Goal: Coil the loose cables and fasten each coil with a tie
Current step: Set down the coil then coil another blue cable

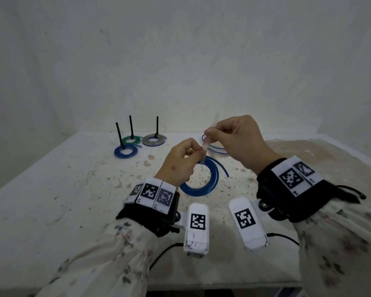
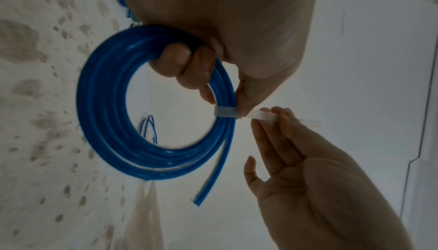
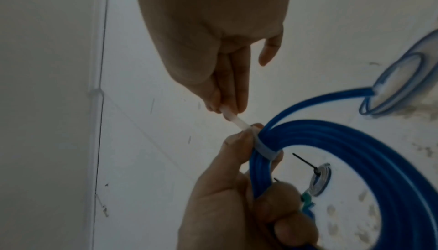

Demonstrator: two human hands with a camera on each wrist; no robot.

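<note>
the left hand (image 1: 176, 166) is curled round a coil of glossy blue plastic cable (image 2: 151, 123), held lifted above the table, with the thumb pressed where a translucent white plastic tie (image 2: 225, 112) is wrapped about the strands. the free tail of that tie is pinched between thumb and fingers of the right hand (image 1: 238, 138), held a little higher and farther back. one loose end of the blue coil (image 1: 223, 170) is left hanging free below the tie.

on the stained white table (image 1: 62, 189), just behind the hands, a thin blue-and-white cable in a loose loop (image 1: 214, 146) is laid, with no tie seen on it. farther left and back, three coils are set close together, each bound by a black tie standing upright: a blue coil (image 1: 125, 151) nearest, a green coil (image 1: 132, 139) behind it, and a grey coil (image 1: 154, 139) to the right. no container is seen; all coils lie directly on the tabletop.
</note>
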